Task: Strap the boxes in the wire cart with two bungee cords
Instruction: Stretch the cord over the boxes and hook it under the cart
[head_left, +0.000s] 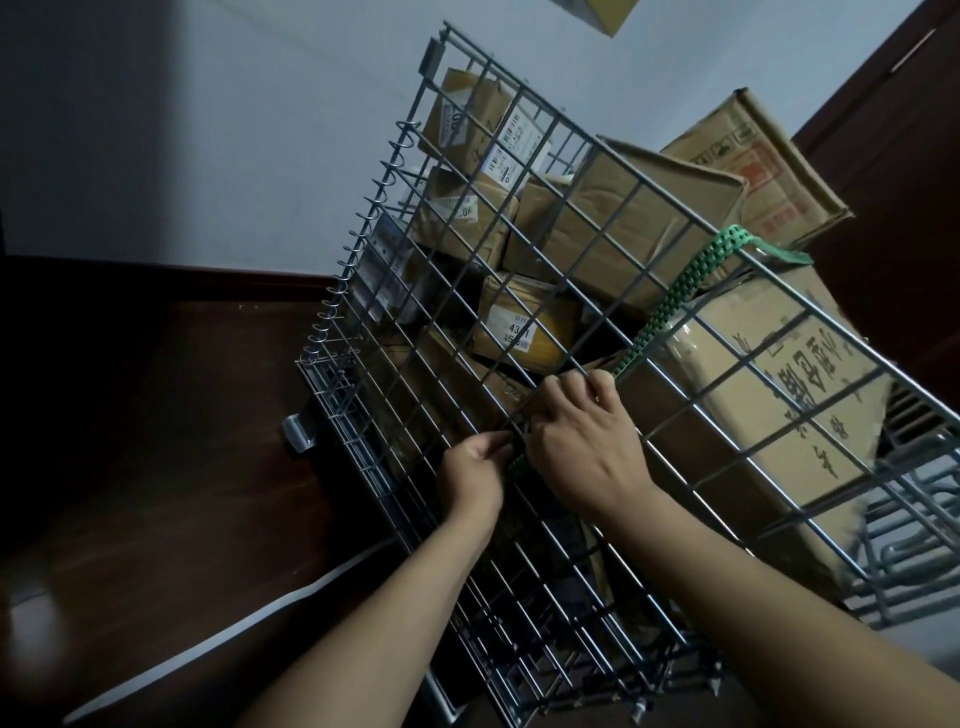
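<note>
1. A wire cart (524, 291) stands packed with cardboard boxes (613, 228) on a dark floor (156, 415)
2. A green bungee cord (670, 306) runs from the cart's far rim down its near wall to both hands
3. The right hand (582, 436) is clamped on cord and wire just above the left hand (472, 467), which pinches the cord's lower end
4. The cord looks stretchy and springy; best held close to its end

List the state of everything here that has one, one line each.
wire cart: loaded with boxes.
boxes: stacked, some above the rim.
green bungee cord: stretched from the rim down the mesh.
left hand: pinching the cord's lower end.
right hand: gripping cord and mesh.
</note>
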